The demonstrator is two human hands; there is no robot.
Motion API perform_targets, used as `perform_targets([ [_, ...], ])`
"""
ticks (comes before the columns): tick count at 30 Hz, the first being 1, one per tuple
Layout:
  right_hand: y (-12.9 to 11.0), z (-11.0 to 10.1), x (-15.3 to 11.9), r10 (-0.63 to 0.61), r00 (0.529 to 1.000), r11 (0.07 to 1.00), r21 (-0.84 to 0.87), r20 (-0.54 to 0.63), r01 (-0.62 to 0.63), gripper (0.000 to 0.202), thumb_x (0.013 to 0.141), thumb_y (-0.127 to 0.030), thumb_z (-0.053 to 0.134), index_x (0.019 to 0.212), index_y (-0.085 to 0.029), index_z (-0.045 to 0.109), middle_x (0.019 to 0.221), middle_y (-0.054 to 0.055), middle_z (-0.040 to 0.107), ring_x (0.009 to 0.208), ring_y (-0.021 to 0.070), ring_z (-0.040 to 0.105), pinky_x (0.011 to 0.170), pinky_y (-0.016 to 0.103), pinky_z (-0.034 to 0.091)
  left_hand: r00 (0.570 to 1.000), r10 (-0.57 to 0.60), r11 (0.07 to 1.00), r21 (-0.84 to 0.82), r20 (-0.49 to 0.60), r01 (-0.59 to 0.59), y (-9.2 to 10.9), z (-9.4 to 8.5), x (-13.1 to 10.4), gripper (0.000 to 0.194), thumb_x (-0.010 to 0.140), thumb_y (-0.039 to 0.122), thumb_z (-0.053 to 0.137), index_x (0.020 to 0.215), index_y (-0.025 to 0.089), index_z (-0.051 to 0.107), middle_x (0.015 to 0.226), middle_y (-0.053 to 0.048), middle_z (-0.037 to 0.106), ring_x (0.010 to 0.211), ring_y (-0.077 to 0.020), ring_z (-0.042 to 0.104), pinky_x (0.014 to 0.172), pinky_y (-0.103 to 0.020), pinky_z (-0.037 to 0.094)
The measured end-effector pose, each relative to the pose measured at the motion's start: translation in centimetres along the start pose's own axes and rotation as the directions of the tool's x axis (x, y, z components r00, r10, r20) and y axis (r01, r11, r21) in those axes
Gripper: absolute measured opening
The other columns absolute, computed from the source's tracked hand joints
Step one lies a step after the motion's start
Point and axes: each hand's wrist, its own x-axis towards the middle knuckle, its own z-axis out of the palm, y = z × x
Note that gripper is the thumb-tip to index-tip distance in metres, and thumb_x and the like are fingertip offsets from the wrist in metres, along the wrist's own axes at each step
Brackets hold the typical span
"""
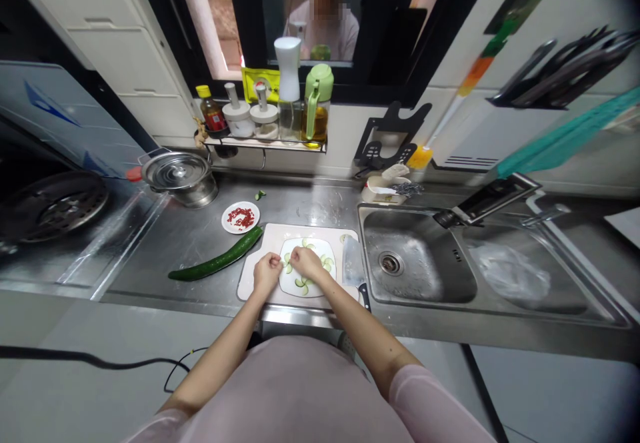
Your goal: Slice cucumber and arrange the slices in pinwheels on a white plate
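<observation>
A white square plate (299, 246) lies on a pale cutting board (273, 238), with thin cucumber slices (302, 286) arranged on it in small fans. My left hand (267, 272) is over the plate's left edge, fingers pinched together; what they hold is too small to make out. Above the slices at the plate's upper left, my right hand (306, 263) has its fingertips closed, and anything in them is hidden. A cleaver (353, 262) rests on the board's right side. Left of the board lies a long green cucumber (215, 264), beside a small plate of chopped red pieces (241, 218).
A steel pot (195, 190) stands at the back left, near a dark pan (55, 203). Bottles and jars fill a wall rack (270, 143). To the right is a double sink (420, 256) with a plastic bag (510, 273). A cucumber scrap (260, 195) lies behind the board.
</observation>
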Motion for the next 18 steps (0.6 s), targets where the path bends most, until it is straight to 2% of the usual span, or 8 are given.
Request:
perform_targets([
  [13,-0.7,-0.1,-0.2,0.026,0.999,0.992,-0.127,-0.032,-0.030,0.016,0.086,-0.023,0.056,0.097,-0.020,0.066,0.108,0.007,0.063,0.092,0.0169,0.058,0.066,0.024,0.035,0.998,0.057,0.994,0.091,0.006,-0.057,-0.7,0.5,0.1,0.015,0.076,0.023,0.060,0.090,0.020,0.065,0.079,0.000,0.065,0.072,-0.0140,0.059,0.069,-0.024,0.042],
  [18,-0.8,-0.1,-0.2,0.025,0.999,0.991,-0.133,-0.026,-0.028,0.015,0.087,-0.022,0.055,0.097,-0.019,0.066,0.107,0.008,0.063,0.093,0.0169,0.058,0.067,0.024,0.035,0.987,0.161,0.951,0.274,-0.031,-0.146,0.5,0.4,-0.5,0.011,0.080,0.026,0.058,0.088,0.022,0.065,0.090,-0.004,0.066,0.090,-0.0209,0.057,0.080,-0.031,0.039],
])
